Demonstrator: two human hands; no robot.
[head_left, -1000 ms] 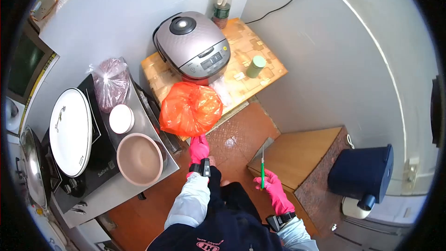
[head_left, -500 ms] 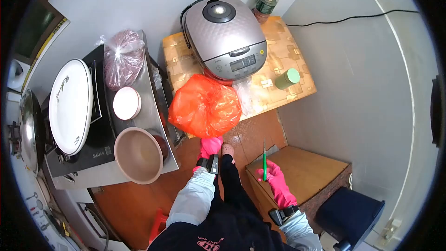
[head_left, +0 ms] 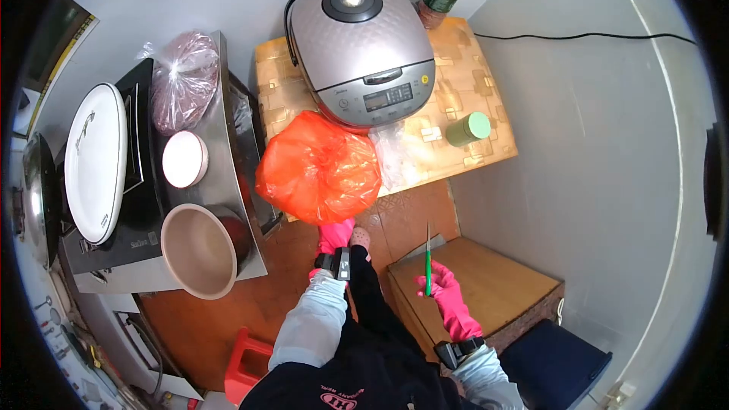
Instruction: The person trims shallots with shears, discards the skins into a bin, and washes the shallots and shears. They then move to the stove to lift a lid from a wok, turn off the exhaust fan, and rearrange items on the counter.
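My left hand (head_left: pixel 334 236), in a pink glove, holds a full red plastic bag (head_left: pixel 319 171) at its lower edge; the fingers are hidden by the bag. The bag overlaps the front left edge of the small patterned table (head_left: pixel 474 91). To the right, my right hand (head_left: pixel 446 293), also gloved in pink, is closed round the green handle of a small knife (head_left: pixel 428 269). Its thin blade points away from me, above a brown box (head_left: pixel 501 277). Behind the bag stands a grey rice cooker (head_left: pixel 368 45).
On the table are a green-lidded container (head_left: pixel 468 129), a clear plastic bag (head_left: pixel 389 156) and a jar (head_left: pixel 437 4). The left counter holds a beige pot (head_left: pixel 199 250), a white bowl (head_left: pixel 184 159), a tied bag (head_left: pixel 184 83) and an oval plate (head_left: pixel 96 163). A red stool (head_left: pixel 244 364) stands below.
The view has shifted slightly, so the counter and its contents appear further left. The red bag sits a little further left against the rice cooker. Both hands keep their grip.
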